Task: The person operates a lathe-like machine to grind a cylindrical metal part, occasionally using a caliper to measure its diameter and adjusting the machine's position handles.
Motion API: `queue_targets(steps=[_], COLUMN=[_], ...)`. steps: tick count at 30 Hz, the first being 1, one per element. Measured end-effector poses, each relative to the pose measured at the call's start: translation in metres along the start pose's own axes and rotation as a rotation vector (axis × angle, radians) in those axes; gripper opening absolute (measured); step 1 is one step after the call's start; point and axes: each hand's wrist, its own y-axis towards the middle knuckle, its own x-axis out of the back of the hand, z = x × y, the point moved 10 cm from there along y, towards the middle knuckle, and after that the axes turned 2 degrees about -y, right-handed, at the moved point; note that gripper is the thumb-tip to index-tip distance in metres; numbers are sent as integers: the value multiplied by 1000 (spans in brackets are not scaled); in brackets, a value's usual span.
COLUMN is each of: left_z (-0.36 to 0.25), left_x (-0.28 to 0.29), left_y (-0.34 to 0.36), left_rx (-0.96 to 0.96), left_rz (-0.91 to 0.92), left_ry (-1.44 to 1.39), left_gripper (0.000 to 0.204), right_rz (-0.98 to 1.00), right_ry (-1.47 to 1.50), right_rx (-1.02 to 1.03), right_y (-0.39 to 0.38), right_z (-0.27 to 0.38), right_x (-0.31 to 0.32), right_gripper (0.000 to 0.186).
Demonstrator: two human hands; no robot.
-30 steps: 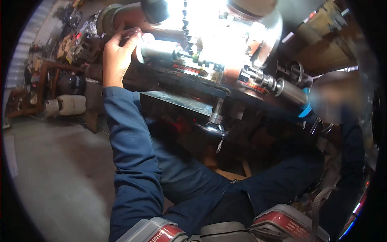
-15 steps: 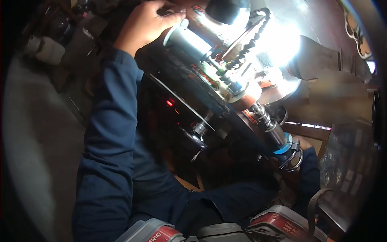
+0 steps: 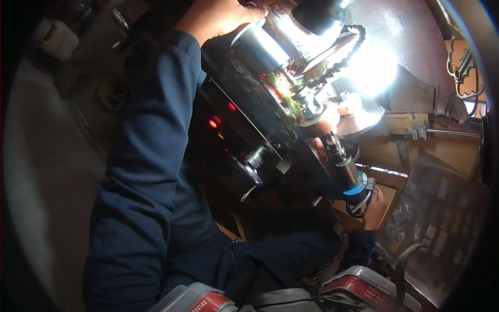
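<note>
A machine with a bright metal cylinder runs diagonally across the upper middle. My left hand is at the cylinder's upper left end, fingers bent; what they grip there is hidden. Below the cylinder, a shaft leads to a round disc with a shiny edge. Further down sits a steel spindle with a blue ring. At its lower end, my right hand is closed on the rim of a small dark handwheel. Dark blue sleeves cover both arms.
A glaring lamp washes out the area beside the disc. A black segmented hose curves over the machine. A crank wheel projects below it, near red indicator lights. Grey filter cartridges fill part of the lower edge.
The view has shifted, so the machine's upper part and my left hand sit further right. My right hand shows more fully, on the handwheel's near side. My left hand stays at the cylinder's end.
</note>
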Motion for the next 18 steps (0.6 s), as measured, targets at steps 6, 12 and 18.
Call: queue_targets(steps=[6, 12, 18], left_z=[-9, -5, -3], left_x=[8, 9, -4], left_y=[-10, -8, -3], left_rx=[46, 59, 23], left_rz=[-4, 34, 81], left_ry=[-7, 14, -65], left_gripper=[32, 34, 36], right_rz=[-630, -499, -239], right_ry=[-143, 332, 472], right_rx=[2, -6, -102], right_y=[-67, -98, -78], right_z=[16, -52, -105], right_x=[16, -49, -71], right_gripper=[39, 42, 42])
